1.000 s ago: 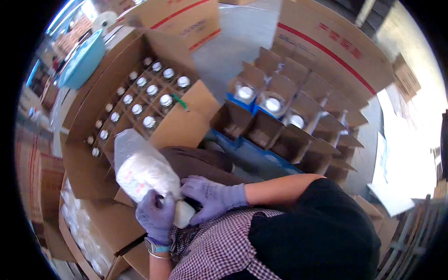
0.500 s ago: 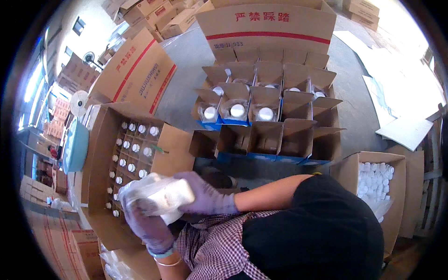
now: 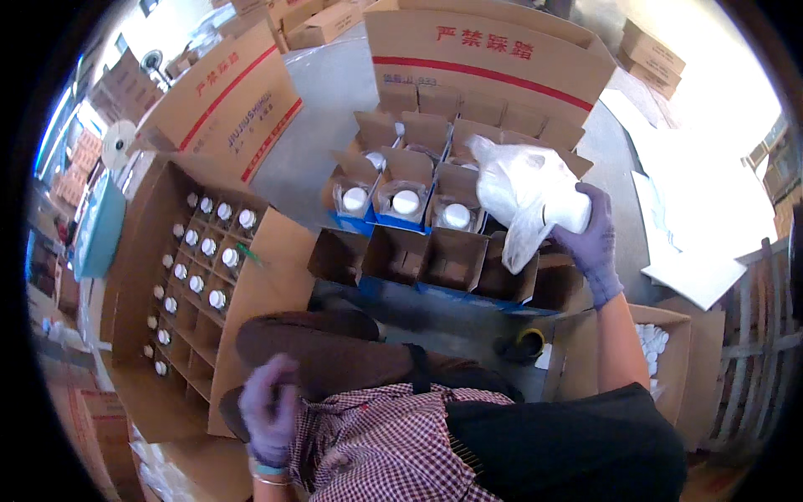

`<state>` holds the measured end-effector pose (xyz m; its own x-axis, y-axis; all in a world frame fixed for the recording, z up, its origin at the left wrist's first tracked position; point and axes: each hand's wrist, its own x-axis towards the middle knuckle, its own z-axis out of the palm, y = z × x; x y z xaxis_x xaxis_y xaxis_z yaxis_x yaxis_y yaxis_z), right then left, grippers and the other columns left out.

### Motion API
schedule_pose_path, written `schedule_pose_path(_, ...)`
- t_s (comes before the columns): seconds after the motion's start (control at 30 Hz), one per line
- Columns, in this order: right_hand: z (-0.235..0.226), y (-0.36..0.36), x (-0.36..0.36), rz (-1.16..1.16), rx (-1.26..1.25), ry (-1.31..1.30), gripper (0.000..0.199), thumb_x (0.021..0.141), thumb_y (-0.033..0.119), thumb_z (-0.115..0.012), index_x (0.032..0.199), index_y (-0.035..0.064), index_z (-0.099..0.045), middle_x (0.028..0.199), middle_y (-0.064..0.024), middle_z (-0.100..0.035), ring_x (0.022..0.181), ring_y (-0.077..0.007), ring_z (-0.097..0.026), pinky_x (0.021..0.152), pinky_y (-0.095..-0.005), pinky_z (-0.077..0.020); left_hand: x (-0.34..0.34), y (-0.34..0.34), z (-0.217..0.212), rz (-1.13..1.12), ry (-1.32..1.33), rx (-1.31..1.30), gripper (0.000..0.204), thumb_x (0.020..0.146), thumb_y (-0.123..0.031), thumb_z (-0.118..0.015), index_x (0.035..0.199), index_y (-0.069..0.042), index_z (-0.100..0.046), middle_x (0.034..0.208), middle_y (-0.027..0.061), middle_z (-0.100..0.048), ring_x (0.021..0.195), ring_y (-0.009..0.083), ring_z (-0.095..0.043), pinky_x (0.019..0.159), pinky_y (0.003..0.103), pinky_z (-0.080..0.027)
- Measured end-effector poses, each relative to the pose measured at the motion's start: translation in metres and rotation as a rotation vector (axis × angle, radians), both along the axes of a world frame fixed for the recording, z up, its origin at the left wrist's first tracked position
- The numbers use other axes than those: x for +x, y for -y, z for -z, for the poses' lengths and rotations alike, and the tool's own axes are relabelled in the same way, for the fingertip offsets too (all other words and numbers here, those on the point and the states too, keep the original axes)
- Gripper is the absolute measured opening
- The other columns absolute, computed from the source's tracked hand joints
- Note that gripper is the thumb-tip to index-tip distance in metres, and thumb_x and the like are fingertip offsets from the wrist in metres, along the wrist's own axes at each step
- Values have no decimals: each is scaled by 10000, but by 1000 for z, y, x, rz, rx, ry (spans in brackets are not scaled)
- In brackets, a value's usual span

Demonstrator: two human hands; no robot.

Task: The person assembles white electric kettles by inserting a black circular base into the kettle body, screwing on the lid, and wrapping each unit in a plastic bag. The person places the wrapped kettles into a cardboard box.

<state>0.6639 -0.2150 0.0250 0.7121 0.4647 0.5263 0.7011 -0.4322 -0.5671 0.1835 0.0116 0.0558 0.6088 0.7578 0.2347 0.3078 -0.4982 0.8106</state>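
My right hand (image 3: 595, 251), in a purple glove, grips one end of a white bottle (image 3: 567, 209) loosely wrapped in a clear plastic bag. The bottle is tilted over the right part of a group of open cardboard boxes (image 3: 401, 255) with blue outsides. White-capped bottles in plastic, one of them a bottle (image 3: 406, 202), stand in several of these boxes. My left hand (image 3: 272, 410), also gloved and slightly blurred, is above my lap with loosely curled fingers and nothing in it. To its left is a divided carton (image 3: 138, 335) of white-capped bottles.
Behind the small boxes stands a large open carton (image 3: 493, 50); another carton flap (image 3: 226, 100) rises at the far left. At the right are a carton (image 3: 577, 343) of white caps and white sheets (image 3: 694, 276). A tape roll (image 3: 530, 343) lies near my knees. A blue basin (image 3: 100, 226) stands left.
My right hand has carried the bagged bottle from above the left carton to the small boxes at the right. The left hand has let go of it and moved down.
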Motion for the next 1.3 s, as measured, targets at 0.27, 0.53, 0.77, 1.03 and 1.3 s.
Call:
schedule_pose_path(0.27, 179, -94, 109, -239, -626, 61, 762, 777, 286, -830, 1407, 15, -500, 1320, -251, -590, 1233, -417, -550, 1077, -454, -443, -212, -21, -1, -644, -4, 111, 363, 951, 24, -547, 1304, 26, -633, 1164, 124, -682, 1050, 192, -649, 942, 331, -524)
schedule_pose_path(0.53, 162, -153, 153, -311, -466, -320, 617, 898, 328, -688, 1401, 2, -542, 1399, -212, -582, 1285, -375, -542, 1059, -477, -447, -417, 8, 14, -1301, -111, 214, 363, 942, -170, -674, 1266, -6, -668, 1110, 123, -740, 1042, 182, -696, 922, 334, -539)
schedule_pose_path(0.77, 76, -290, -60, -687, -399, 132, 568, 958, 274, -661, 1401, -57, -534, 1392, -255, -582, 1266, -406, -552, 1060, -443, -466, -562, -62, 81, -1479, -588, -232, 797, 719, -545, -816, 1312, -41, -641, 1186, 202, -705, 1120, 349, -675, 973, 425, -523)
schedule_pose_path(1.03, 96, -366, -169, -1055, -319, 145, 673, 795, 51, -732, 1420, -9, -491, 1307, -167, -568, 1083, -242, -617, 902, -346, -535, -565, -195, 135, -1543, -543, -127, 1108, 600, -404, -915, 1520, -82, -386, 1429, 225, -547, 1310, 383, -550, 1096, 459, -456)
schedule_pose_path(1.3, 16, -361, -303, -1340, -337, -73, 684, 805, 172, -769, 1407, -8, -499, 1267, -210, -589, 1127, -343, -612, 984, -414, -507, -489, -103, 19, -1672, -176, 592, 907, 632, -294, -886, 1384, -54, -438, 1279, 212, -609, 1207, 375, -602, 1041, 458, -486)
